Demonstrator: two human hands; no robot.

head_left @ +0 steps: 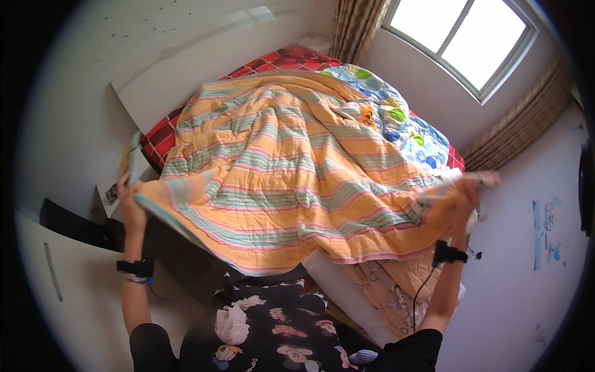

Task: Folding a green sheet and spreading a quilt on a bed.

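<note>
An orange quilt with green and pink stripes (266,155) spreads across the bed, its near edge hanging in a sagging curve toward me. At the far left my left hand (130,197) is closed around one corner, and a bit of the cloth sticks up above the fingers. My right hand (466,197) grips the opposite corner, somewhat smeared by motion. Both arms are stretched wide, holding the near edge raised. Ridges and folds run through the middle of the quilt.
Under the quilt shows a red checked bedsheet (162,139). A blue, white and green patterned bedding piece (427,146) lies at the far right. Beige printed fabric (378,288) hangs near my right arm. A white headboard (161,90), window (462,37) and curtain (527,115) border the bed.
</note>
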